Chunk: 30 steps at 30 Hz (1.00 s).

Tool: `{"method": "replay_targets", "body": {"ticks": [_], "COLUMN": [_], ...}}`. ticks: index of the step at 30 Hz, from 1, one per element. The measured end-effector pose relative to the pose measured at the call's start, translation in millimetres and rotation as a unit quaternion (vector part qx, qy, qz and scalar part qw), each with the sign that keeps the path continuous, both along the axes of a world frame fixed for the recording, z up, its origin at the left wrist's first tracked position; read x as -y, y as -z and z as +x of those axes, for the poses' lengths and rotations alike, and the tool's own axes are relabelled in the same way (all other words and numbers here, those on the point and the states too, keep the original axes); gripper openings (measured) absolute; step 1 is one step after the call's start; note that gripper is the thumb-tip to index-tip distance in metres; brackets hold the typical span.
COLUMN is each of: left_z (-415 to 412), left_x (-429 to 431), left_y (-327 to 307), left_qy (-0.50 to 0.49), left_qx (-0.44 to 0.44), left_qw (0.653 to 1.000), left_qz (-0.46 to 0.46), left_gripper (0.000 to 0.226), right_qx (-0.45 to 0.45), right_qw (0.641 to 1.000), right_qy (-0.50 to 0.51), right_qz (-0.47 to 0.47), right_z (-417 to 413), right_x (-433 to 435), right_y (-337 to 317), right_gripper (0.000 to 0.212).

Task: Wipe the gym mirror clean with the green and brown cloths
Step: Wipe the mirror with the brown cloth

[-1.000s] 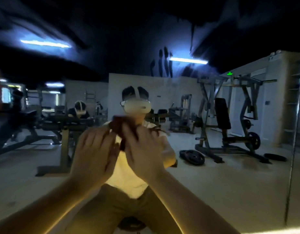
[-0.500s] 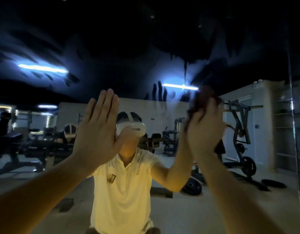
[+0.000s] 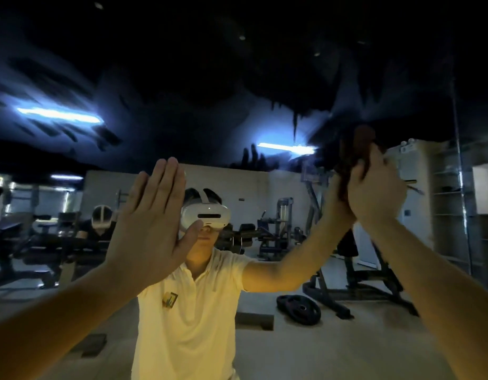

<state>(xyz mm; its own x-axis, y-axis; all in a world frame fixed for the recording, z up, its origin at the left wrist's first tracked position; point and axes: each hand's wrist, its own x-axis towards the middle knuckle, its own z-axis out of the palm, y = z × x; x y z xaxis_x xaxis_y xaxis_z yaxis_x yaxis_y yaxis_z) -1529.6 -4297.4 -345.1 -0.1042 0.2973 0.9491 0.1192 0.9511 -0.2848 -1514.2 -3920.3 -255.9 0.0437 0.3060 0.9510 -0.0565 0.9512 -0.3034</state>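
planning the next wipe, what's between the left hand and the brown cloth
Head view: only bare mirror, showing the person's reflection, between left hand and brown cloth.

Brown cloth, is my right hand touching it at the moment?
Touching. The head view shows the right hand with its fingers curled round the bunched brown cloth, which sticks out above the fingertips.

Hands: two, left hand (image 3: 148, 231) and right hand (image 3: 374, 193), at the mirror (image 3: 237, 64)
Cloths: one brown cloth (image 3: 352, 152), against the mirror
Plates: perhaps two weight plates (image 3: 299, 308), reflected
Lights: two bright strip lights (image 3: 59, 115), reflected
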Motion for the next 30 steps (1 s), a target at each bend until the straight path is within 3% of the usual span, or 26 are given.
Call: {"method": "replay_targets", "body": {"ticks": [2,4,8,10,12,14,17,19,21,23,25,27,30], "left_z": [1,5,16,17,13,3,-11,-16,-17,-18,-17,-16,-16], "left_x": [0,2,6,5,0,-5,-12,-13,-13,-12,-12,-11,-9], "left_y": [0,-4,-40,-64,-86,-99,-103,-101,-101,-101,-101,-100,-100], "left_qy": [0.013,0.038,0.108,0.132,0.120,0.072,0.014,0.001,-0.007,-0.006,0.002,0.009,0.016], "left_qx": [0.001,-0.001,-0.087,-0.109,-0.081,-0.051,-0.045,-0.050,-0.053,-0.052,-0.054,-0.055,-0.051], "left_qw": [1.000,0.999,0.990,0.984,0.987,0.993,0.997,0.997,0.997,0.997,0.997,0.997,0.998], "left_qz": [-0.004,0.006,0.022,0.054,0.074,0.073,0.057,0.055,0.057,0.053,0.054,0.054,0.044], "left_gripper": [0.086,0.081,0.048,0.051,0.062,0.071,0.082,0.084,0.085,0.084,0.084,0.084,0.084], "right_qx": [-0.002,-0.034,-0.032,-0.006,0.017,0.030,0.016,-0.023,-0.033,-0.054,-0.073,-0.067,-0.012], "right_qw": [0.997,0.998,0.979,0.943,0.921,0.943,0.992,1.000,0.996,0.992,0.992,0.987,0.945], "right_qy": [-0.021,-0.026,-0.098,-0.105,-0.064,-0.047,-0.020,-0.017,-0.028,-0.056,-0.091,-0.122,-0.139], "right_qz": [-0.070,-0.046,0.175,0.315,0.384,0.327,0.122,0.006,-0.080,-0.098,-0.037,0.082,0.295], "right_z": [-9,-15,-14,-7,-5,-6,-5,-5,-9,-14,-16,-16,-11], "right_x": [33,93,215,227,194,139,36,-7,0,46,106,161,190], "right_y": [-6,-6,17,22,9,-11,-31,-32,-33,-34,-28,-12,13], "right_gripper": [0.046,0.046,0.053,0.054,0.053,0.044,0.031,0.033,0.034,0.029,0.028,0.034,0.045]}}
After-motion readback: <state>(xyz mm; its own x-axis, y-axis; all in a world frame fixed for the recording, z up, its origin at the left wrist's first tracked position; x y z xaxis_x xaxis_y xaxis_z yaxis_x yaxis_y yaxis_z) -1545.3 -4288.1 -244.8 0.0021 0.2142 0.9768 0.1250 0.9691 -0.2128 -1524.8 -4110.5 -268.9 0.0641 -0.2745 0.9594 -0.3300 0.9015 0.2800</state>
